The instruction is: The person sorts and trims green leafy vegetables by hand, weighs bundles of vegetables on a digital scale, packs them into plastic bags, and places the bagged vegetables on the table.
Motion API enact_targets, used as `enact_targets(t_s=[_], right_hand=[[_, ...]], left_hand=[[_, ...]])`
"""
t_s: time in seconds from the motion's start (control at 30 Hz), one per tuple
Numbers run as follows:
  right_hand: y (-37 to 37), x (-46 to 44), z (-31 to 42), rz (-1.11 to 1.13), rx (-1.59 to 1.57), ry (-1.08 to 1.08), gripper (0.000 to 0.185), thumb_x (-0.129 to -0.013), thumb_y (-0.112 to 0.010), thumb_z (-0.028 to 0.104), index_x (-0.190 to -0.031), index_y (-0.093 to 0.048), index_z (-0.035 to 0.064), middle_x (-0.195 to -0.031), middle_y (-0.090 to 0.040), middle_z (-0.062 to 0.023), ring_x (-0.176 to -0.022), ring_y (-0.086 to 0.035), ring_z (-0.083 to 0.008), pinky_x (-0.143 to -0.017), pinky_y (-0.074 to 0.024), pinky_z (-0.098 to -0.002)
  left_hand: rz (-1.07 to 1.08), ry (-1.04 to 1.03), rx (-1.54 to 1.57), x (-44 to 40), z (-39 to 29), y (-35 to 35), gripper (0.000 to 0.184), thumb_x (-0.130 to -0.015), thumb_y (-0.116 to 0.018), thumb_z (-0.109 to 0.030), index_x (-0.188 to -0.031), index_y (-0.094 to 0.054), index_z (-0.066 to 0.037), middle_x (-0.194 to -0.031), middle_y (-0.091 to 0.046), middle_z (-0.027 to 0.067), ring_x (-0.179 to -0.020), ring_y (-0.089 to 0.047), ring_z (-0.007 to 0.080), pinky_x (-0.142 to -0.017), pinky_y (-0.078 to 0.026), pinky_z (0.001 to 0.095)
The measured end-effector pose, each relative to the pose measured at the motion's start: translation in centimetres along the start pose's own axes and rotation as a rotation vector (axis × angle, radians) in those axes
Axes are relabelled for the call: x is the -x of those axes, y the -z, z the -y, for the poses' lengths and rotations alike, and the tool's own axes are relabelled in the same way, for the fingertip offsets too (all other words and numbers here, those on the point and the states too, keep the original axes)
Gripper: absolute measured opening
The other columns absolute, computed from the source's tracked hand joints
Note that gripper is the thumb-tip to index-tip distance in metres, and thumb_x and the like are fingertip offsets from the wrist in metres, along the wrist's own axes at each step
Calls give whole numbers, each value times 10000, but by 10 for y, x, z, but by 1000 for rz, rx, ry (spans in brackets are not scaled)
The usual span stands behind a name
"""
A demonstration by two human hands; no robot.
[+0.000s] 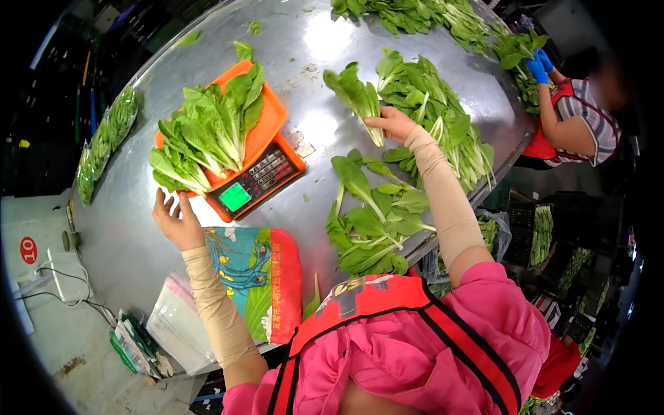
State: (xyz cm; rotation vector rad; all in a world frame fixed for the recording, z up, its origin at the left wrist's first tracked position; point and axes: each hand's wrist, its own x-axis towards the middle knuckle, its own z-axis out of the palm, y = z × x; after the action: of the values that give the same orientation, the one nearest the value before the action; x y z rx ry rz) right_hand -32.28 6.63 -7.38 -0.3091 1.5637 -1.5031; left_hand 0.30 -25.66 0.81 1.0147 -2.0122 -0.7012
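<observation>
Prob. weighing step; R hand [395, 125] grips a greens bunch [357, 97] near the big pile [439, 104]; L hand [178, 223] loosely open, just beside the heap [214, 128] on the scale [266, 173]. Next likely needs greens bunch laid on tray [276, 114].

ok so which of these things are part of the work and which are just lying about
Part of the work, it seems:
leafy bunch in the right hand
scale, and greens in its orange tray
big leafy pile

Seemingly just lying about:
colourful bag
leaf scraps
</observation>
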Motion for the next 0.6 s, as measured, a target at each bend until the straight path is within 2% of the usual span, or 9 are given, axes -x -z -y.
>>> enact_targets(t_s=[0.07,0.13,0.23,0.33,0.37,0.47,0.5,0.57,0.6], right_hand=[[4,15,5,33,-121,11,402,-859,-594,230,-1174,-482,7,-1044,-592,-82,-807,-572,-137,-674,-481,-287],[-6,27,12,88,-384,98,383,-861,-594,228,-1154,-494,4,-1041,-594,-90,-803,-574,-137,-669,-488,-288],[-32,32,33,93,-318,153,351,-901,-529,216,-1163,-493,-15,-1018,-603,-79,-804,-573,-117,-685,-492,-265],[-85,37,77,-17,-164,232,270,-877,-572,199,-1047,-555,-10,-899,-621,-51,-764,-563,-94,-654,-475,-250],[-101,33,89,-36,-95,272,266,-869,-581,202,-1025,-564,-13,-862,-616,-46,-740,-561,-95,-636,-465,-243],[-142,15,108,-104,164,494,289,-835,-619,221,-984,-578,-24,-781,-603,-51,-687,-556,-94,-590,-441,-223],[-157,9,115,-164,256,427,332,-810,-643,244,-994,-573,-24,-776,-613,-70,-684,-564,-119,-598,-458,-261],[-189,-9,109,-285,481,656,339,-783,-644,232,-1005,-546,-4,-862,-634,-153,-760,-610,-279,-697,-474,-398],[-200,-29,93,-424,775,886,367,-768,-649,254,-995,-532,-9,-861,-619,-184,-775,-602,-338,-690,-475,-413]], left_hand=[[-42,-39,36,-1,-18,-3,431,-789,-605,-55,-1202,-491,-12,-1124,-506,135,-1010,-518,245,-811,-467,336],[-3,-404,-96,-3,-35,-4,370,-770,-596,-18,-1136,-542,-15,-1068,-535,144,-1001,-518,277,-843,-437,356],[126,-678,-107,-7,-68,-18,295,-698,-606,37,-989,-589,-10,-1026,-572,135,-1010,-515,308,-871,-410,384],[320,-1004,-275,-30,-81,-34,402,-692,-619,-44,-1088,-569,-87,-1151,-539,47,-1156,-440,284,-975,-327,442],[377,-1022,-365,-37,-78,-40,376,-737,-614,-132,-1108,-562,-99,-1193,-519,29,-1218,-383,265,-1007,-279,476],[432,-904,-515,-47,-56,-55,385,-775,-604,-151,-1152,-539,-100,-1232,-497,45,-1251,-345,285,-1027,-233,496],[446,-877,-497,-47,-51,-57,378,-802,-586,-181,-1167,-532,-101,-1246,-486,53,-1261,-333,283,-1031,-221,514],[414,-888,-465,-44,-51,-58,383,-784,-594,-185,-1153,-538,-98,-1228,-497,48,-1258,-337,276,-1020,-233,518],[365,-895,-442,-42,-52,-58,388,-767,-603,-189,-1139,-544,-95,-1211,-508,43,-1255,-341,268,-1010,-245,522]])
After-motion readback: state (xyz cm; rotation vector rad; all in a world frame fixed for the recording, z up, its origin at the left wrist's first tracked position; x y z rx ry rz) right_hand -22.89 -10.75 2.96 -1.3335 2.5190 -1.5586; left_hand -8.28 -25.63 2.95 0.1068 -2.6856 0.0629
